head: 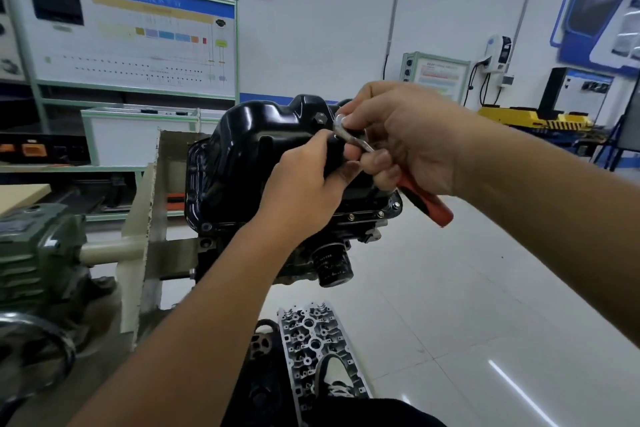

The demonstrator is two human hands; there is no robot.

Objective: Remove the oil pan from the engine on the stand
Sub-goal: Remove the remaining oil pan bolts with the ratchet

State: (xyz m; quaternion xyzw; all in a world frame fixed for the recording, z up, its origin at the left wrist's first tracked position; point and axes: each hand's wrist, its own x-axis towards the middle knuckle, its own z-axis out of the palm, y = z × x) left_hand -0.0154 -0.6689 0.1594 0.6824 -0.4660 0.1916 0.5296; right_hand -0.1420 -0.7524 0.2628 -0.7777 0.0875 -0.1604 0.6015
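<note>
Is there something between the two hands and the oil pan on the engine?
Nothing visible stands between. The left hand and the right hand, which holds a ratchet wrench, are directly in front of the black oil pan. The pan is still on the engine, bolts visible along its flange.

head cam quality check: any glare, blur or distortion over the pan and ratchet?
Head view: ceiling-light glare streaks the oil pan and floor; wide-angle bending at edges; slight motion softness on right hand, left hand and ratchet; wall boards soft.
</note>
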